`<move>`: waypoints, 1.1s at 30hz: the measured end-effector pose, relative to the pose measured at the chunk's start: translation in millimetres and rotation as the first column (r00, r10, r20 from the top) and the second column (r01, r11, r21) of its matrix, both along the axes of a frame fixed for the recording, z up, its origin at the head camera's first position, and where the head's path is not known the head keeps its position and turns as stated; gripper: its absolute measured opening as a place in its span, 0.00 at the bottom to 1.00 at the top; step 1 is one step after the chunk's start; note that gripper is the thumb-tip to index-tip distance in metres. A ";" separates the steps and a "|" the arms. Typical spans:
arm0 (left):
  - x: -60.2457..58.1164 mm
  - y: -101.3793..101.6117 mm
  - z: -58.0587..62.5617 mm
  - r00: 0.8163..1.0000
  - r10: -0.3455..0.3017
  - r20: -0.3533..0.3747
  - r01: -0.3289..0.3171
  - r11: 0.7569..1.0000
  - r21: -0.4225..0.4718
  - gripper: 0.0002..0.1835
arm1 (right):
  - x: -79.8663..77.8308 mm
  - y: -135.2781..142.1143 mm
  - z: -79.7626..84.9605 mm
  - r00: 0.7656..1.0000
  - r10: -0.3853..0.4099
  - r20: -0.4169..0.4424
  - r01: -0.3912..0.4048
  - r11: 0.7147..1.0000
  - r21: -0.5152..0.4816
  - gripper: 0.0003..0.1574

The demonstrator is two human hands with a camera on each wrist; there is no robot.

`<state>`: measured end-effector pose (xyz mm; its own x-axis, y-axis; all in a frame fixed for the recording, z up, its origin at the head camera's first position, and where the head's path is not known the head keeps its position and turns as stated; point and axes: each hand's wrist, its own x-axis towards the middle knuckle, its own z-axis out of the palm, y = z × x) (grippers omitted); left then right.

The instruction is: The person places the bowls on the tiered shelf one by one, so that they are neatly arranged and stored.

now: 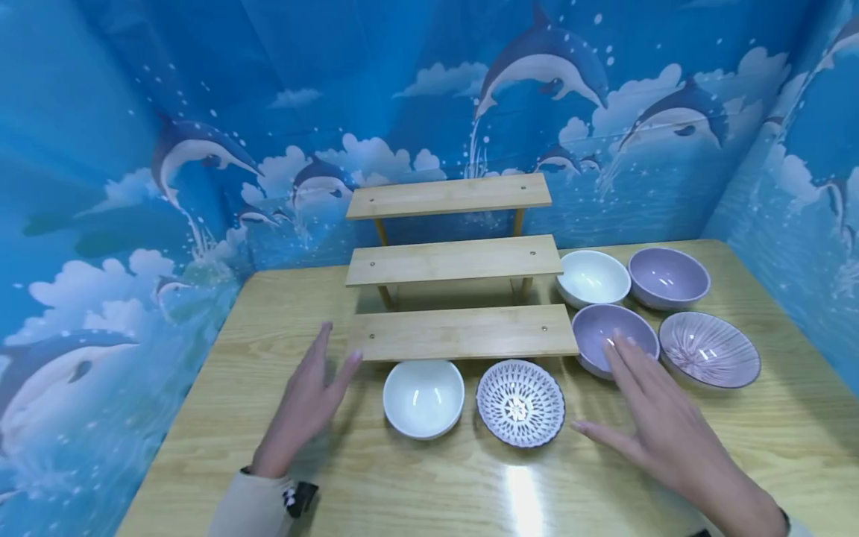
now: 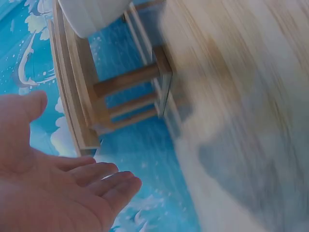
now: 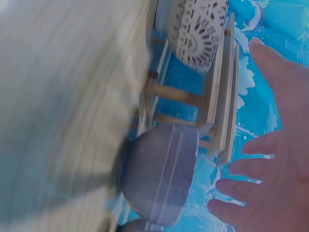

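Observation:
My left hand [image 1: 305, 403] is held with fingers extended at the left end of a three-tier wooden stand, holding nothing. To its right a plain white bowl [image 1: 424, 400] sits before the lowest shelf [image 1: 463, 333]. Beside that bowl is a patterned white bowl [image 1: 520, 403] with dark markings. My right hand [image 1: 661, 425] is spread and holds nothing; its fingertips overlap a plain purple bowl [image 1: 612, 335] in the head view. In the right wrist view the purple bowl [image 3: 161, 174] is near the fingers, with the patterned bowl [image 3: 199, 34] farther off.
At the back right are another white bowl [image 1: 593, 277] and a second purple bowl [image 1: 668, 278]. A streaked purple bowl [image 1: 710, 349] stands at the right. The middle shelf [image 1: 456, 261] and top shelf [image 1: 450, 196] rise behind. A blue dolphin-print curtain [image 1: 416, 89] surrounds the wooden table [image 1: 268, 313].

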<state>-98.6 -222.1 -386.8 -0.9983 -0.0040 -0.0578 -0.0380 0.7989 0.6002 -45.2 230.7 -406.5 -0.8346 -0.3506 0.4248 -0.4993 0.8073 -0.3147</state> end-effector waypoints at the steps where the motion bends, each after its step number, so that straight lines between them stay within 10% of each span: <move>1: -1.6 0.8 -0.4 1.000 0.008 0.015 -0.008 1.000 0.024 0.50 | 1.3 -2.1 -0.3 1.000 0.002 0.015 -0.002 1.000 -0.013 0.70; 14: -21.5 8.0 -13.9 0.995 0.062 0.082 -0.090 0.911 0.402 0.47 | 9.6 -28.6 -5.6 0.995 0.064 0.077 -0.057 0.994 -0.095 0.73; 33: -35.8 23.2 -23.2 0.954 0.186 0.236 -0.287 0.796 0.533 0.49 | -3.2 -53.1 -19.3 0.948 0.148 0.281 -0.099 0.979 -0.180 0.75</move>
<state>-134.4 -198.9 -410.0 -0.9459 -0.1552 -0.2848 -0.3188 0.2826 0.9047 -48.5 177.6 -425.7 -0.8848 -0.4056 0.2294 -0.4587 0.6715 -0.5820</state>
